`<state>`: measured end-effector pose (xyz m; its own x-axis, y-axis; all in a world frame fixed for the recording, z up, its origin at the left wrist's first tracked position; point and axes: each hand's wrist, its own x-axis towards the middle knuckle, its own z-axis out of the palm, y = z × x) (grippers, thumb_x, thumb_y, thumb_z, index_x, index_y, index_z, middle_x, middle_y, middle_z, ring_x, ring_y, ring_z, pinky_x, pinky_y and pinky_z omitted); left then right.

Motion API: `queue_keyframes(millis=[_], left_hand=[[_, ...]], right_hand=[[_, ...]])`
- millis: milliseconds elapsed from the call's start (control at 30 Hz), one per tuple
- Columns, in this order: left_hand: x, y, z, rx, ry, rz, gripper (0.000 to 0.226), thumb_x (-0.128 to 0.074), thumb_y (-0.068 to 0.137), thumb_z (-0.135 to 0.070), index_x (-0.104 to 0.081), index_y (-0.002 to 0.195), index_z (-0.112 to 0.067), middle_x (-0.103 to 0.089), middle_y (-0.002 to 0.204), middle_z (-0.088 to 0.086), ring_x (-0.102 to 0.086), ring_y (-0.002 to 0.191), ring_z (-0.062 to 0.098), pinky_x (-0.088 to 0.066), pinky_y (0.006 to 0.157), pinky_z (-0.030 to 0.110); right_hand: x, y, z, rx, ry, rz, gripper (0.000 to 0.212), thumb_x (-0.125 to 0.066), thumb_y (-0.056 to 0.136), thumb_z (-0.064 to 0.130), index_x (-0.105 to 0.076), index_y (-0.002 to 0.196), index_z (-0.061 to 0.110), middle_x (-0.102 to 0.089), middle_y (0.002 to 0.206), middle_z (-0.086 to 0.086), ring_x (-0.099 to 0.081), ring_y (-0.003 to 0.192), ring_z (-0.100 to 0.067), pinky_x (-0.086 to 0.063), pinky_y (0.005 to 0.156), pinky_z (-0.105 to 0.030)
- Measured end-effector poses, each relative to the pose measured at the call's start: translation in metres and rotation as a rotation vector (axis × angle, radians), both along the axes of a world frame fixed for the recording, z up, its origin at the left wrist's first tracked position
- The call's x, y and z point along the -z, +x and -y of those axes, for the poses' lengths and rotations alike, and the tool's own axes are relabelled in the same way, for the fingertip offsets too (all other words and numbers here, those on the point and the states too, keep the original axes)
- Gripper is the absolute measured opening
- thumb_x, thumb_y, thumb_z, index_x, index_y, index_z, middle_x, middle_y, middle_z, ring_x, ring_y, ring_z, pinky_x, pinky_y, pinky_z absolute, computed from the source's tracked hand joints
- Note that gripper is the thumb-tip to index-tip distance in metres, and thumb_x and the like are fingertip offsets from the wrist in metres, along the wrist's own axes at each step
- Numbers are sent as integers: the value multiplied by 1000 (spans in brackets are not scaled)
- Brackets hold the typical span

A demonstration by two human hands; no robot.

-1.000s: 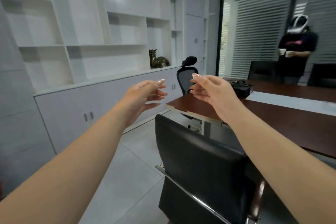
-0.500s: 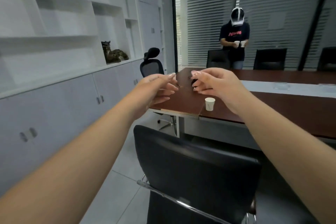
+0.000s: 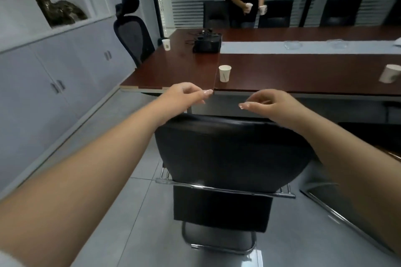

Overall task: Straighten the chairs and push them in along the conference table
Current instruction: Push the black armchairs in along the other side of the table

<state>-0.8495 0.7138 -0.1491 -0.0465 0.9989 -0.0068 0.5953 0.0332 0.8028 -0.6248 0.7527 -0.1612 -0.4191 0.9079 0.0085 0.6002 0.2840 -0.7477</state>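
The dark wooden surface carries three paper cups: one near its front edge, one at the far left corner, one tilted at the right. A black box with cables sits beside a pale strip down the middle.

Both bare forearms reach forward from the lower corners and converge toward the middle. The left hand is held palm down, wrist slightly bent, its fingers loosely curled and pointing right toward the other hand, holding nothing. The right hand mirrors it, palm down, with fingers loosely curled and pointing left, also holding nothing. The two sets of fingertips face each other with a clear gap between them, the left ones a little higher. Neither hand touches anything; both hover in the air.
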Motion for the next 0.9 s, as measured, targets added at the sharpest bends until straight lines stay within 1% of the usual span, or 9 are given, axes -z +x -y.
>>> queue_keyframes(millis=[67, 133, 200, 233, 300, 400, 500, 567, 900], left_hand=[[10, -9, -5, 33, -15, -101, 28, -55, 85, -53, -59, 97, -27, -57, 96, -14, -51, 90, 2, -37, 82, 25], [23, -22, -11, 63, -49, -178, 32, -56, 83, -53, -57, 102, -26, -55, 97, -12, -51, 91, 5, -37, 81, 26], [37, -31, -17, 110, -86, -281, 43, -58, 80, -56, -57, 110, -25, -57, 107, -8, -53, 102, 11, -41, 85, 28], [42, -34, -20, 135, -107, -365, 51, -57, 78, -59, -56, 116, -24, -56, 112, -6, -52, 109, 15, -42, 90, 31], [50, -37, -25, 175, -101, -611, 61, -52, 78, -66, -52, 124, -26, -55, 116, -5, -50, 113, 19, -37, 100, 37], [53, -37, -34, 186, -48, -772, 64, -47, 75, -72, -52, 121, -28, -57, 106, -5, -51, 105, 20, -33, 97, 39], [56, -36, -34, 165, -90, -748, 67, -47, 71, -76, -55, 115, -26, -56, 97, -5, -51, 93, 19, -42, 95, 42], [60, -34, -27, 151, -48, -760, 64, -47, 73, -75, -56, 110, -23, -56, 93, -4, -51, 89, 19, -41, 96, 42], [71, -29, 14, 70, 71, -817, 64, -44, 74, -74, -56, 104, -18, -62, 96, 2, -58, 96, 25, -35, 97, 41]], right_hand=[[12, 0, 1, 53, -1, 60, 45, -61, 79, 52, -59, 113, 22, -61, 106, 7, -56, 99, -12, -43, 78, -24], [29, -3, 2, 114, -19, 157, 62, -56, 75, 62, -55, 122, 22, -59, 115, 4, -54, 108, -15, -40, 95, -33], [46, -5, 3, 157, 47, 354, 67, -47, 75, 70, -52, 127, 28, -57, 126, 4, -46, 123, -20, -17, 113, -47], [53, -6, 5, 172, 111, 447, 65, -46, 77, 70, -50, 128, 32, -54, 130, 4, -40, 130, -21, -5, 114, -49], [62, -9, 2, 182, 221, 525, 62, -48, 77, 71, -49, 128, 36, -47, 138, 6, -29, 136, -20, 2, 113, -48], [60, -11, -8, 165, 236, 543, 64, -52, 74, 71, -49, 128, 37, -39, 143, 9, -22, 139, -20, 0, 113, -49], [60, -9, -8, 154, 232, 568, 64, -55, 73, 70, -51, 127, 35, -43, 140, 9, -26, 136, -20, -8, 111, -47], [62, -9, -4, 163, 247, 557, 61, -56, 74, 68, -53, 125, 34, -49, 134, 7, -30, 133, -21, -10, 110, -45], [63, -8, 17, 164, 279, 533, 57, -61, 73, 64, -56, 120, 31, -58, 117, 4, -40, 122, -22, -15, 105, -40]])
